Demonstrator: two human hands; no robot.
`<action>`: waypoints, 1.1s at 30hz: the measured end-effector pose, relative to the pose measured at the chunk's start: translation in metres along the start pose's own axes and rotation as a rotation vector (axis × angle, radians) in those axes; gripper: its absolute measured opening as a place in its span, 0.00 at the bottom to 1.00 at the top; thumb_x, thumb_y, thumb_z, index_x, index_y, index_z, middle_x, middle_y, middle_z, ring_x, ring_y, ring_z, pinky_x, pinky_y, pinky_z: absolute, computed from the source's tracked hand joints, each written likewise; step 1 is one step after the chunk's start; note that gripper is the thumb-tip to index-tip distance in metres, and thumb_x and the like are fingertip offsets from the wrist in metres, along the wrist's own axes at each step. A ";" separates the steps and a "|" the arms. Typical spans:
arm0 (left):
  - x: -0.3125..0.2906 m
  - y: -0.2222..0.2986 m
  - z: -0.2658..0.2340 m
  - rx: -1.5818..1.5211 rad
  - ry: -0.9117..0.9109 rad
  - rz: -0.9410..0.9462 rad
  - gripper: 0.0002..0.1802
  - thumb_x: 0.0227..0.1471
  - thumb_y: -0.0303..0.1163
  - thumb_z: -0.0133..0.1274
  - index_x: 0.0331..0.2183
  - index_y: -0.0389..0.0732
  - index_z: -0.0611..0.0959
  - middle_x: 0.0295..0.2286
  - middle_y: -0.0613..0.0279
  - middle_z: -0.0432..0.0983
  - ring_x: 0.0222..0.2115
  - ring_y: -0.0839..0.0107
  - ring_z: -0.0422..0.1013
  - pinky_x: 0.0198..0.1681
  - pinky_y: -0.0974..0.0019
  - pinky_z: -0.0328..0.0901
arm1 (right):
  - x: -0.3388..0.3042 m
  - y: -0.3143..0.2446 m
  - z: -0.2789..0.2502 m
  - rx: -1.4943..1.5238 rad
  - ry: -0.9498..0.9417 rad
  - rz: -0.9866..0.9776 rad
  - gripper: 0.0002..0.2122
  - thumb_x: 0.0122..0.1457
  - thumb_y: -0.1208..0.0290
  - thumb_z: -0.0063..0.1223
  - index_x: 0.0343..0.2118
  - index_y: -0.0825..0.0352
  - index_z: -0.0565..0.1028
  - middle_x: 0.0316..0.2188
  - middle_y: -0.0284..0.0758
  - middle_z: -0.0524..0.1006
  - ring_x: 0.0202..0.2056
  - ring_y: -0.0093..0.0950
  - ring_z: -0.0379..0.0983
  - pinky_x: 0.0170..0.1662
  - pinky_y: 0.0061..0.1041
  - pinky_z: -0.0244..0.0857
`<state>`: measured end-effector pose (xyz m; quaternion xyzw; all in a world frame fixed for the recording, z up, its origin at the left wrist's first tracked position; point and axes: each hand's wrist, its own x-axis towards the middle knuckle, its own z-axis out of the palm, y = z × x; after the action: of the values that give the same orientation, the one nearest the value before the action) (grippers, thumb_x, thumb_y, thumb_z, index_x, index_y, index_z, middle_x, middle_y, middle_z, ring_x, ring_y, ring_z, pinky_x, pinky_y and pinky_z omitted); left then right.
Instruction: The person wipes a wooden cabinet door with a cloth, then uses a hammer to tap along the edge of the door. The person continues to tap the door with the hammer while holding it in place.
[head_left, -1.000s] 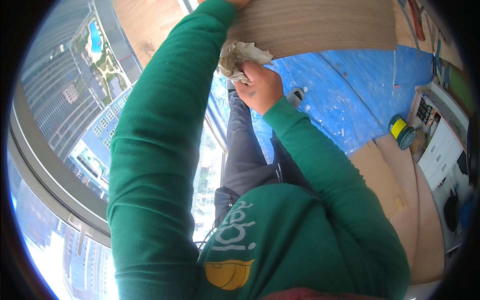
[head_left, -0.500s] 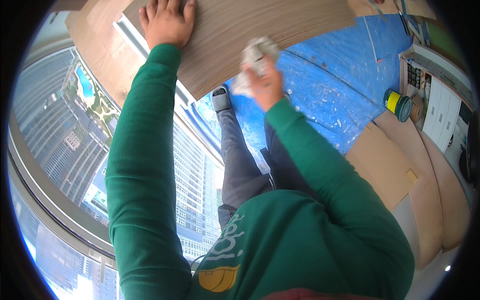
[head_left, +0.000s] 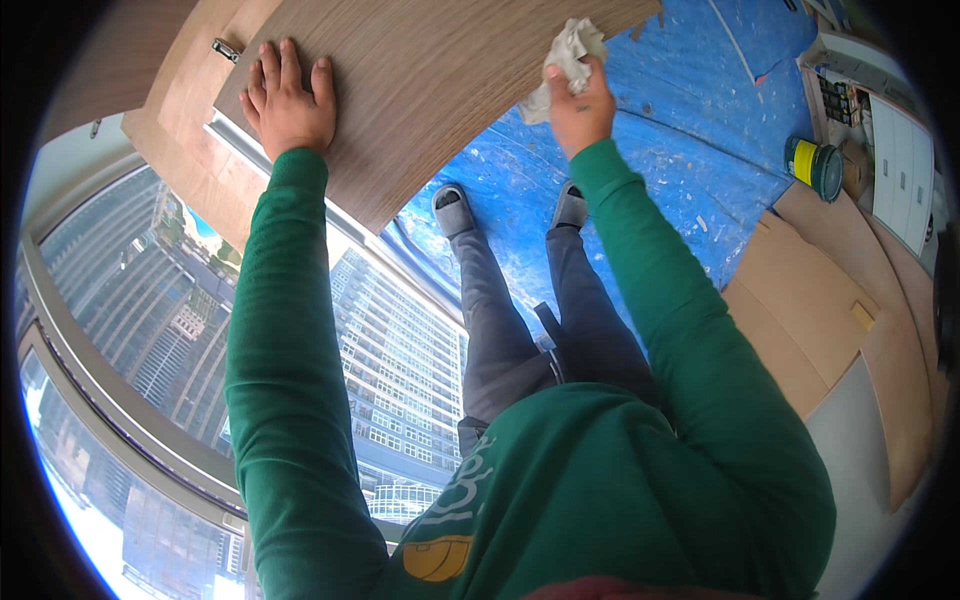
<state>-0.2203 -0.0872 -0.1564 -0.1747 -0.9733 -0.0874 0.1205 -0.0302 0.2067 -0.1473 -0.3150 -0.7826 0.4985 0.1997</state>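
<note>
A wood-grain panel (head_left: 430, 90) fills the upper middle, with a white strip (head_left: 238, 140) along its left end. On its left part my left hand (head_left: 288, 105) lies flat, fingers spread. My right hand (head_left: 583, 115) grips a crumpled whitish rag (head_left: 572, 58) at the panel's near right edge. Part of the rag hangs below my thumb, and some of it lies over the panel's edge.
Blue sheeting (head_left: 680, 150) with pale specks covers the floor under my sandals (head_left: 453, 210). On the right are a dark green bucket (head_left: 815, 168), flattened cardboard (head_left: 800, 290) and white drawers (head_left: 900, 170). A tall window (head_left: 390, 370) runs along the left, near a metal hinge (head_left: 226, 48).
My right hand has moved up and to the right with the rag. The view has shifted, and my left hand appears lower and further left, still flat on the panel.
</note>
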 end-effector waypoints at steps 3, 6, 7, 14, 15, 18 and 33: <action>0.002 0.006 -0.002 -0.030 -0.037 0.003 0.39 0.65 0.61 0.38 0.68 0.50 0.66 0.70 0.58 0.54 0.71 0.55 0.48 0.73 0.45 0.37 | -0.073 -0.004 0.024 -0.040 -0.336 -0.043 0.12 0.57 0.70 0.61 0.40 0.64 0.71 0.32 0.50 0.79 0.38 0.56 0.76 0.37 0.43 0.72; -0.002 -0.002 -0.004 0.001 -0.046 0.011 0.39 0.65 0.61 0.38 0.68 0.50 0.66 0.70 0.58 0.54 0.71 0.55 0.48 0.73 0.45 0.37 | -0.075 -0.009 0.022 -0.070 -0.411 -0.120 0.12 0.54 0.71 0.62 0.40 0.63 0.72 0.31 0.50 0.80 0.38 0.55 0.77 0.37 0.44 0.73; -0.001 -0.002 -0.004 -0.001 -0.045 0.017 0.39 0.65 0.61 0.38 0.68 0.50 0.66 0.70 0.58 0.54 0.71 0.55 0.48 0.73 0.45 0.37 | -0.063 -0.001 0.019 -0.084 -0.385 -0.102 0.12 0.55 0.71 0.62 0.41 0.63 0.73 0.32 0.50 0.80 0.38 0.54 0.77 0.37 0.44 0.73; 0.001 0.002 -0.004 0.011 -0.051 0.009 0.39 0.65 0.62 0.37 0.68 0.49 0.65 0.70 0.58 0.54 0.71 0.55 0.47 0.73 0.45 0.37 | 0.050 0.035 -0.024 0.114 0.048 -0.022 0.17 0.61 0.70 0.63 0.52 0.67 0.76 0.39 0.39 0.85 0.41 0.28 0.81 0.44 0.32 0.75; 0.002 0.005 -0.003 0.014 -0.057 0.005 0.39 0.65 0.62 0.37 0.68 0.49 0.65 0.70 0.58 0.54 0.71 0.55 0.47 0.73 0.45 0.37 | 0.036 0.036 -0.015 0.177 0.071 0.032 0.17 0.60 0.70 0.63 0.52 0.67 0.76 0.39 0.39 0.85 0.42 0.28 0.81 0.44 0.32 0.75; -0.001 0.003 -0.005 0.014 -0.063 0.002 0.39 0.65 0.62 0.37 0.68 0.49 0.65 0.70 0.58 0.53 0.71 0.56 0.47 0.73 0.45 0.37 | -0.046 -0.005 0.022 0.038 -0.149 0.049 0.16 0.59 0.71 0.64 0.49 0.67 0.75 0.40 0.40 0.82 0.41 0.34 0.80 0.46 0.34 0.74; -0.001 0.001 -0.007 0.001 -0.032 0.022 0.40 0.65 0.64 0.37 0.68 0.51 0.65 0.70 0.60 0.54 0.71 0.56 0.47 0.73 0.46 0.37 | -0.025 -0.009 0.025 0.053 0.039 0.050 0.20 0.61 0.77 0.58 0.56 0.71 0.70 0.48 0.42 0.80 0.49 0.35 0.78 0.52 0.32 0.71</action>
<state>-0.2173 -0.0878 -0.1504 -0.1867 -0.9732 -0.0830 0.1060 -0.0306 0.1705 -0.1492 -0.3386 -0.7571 0.5175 0.2106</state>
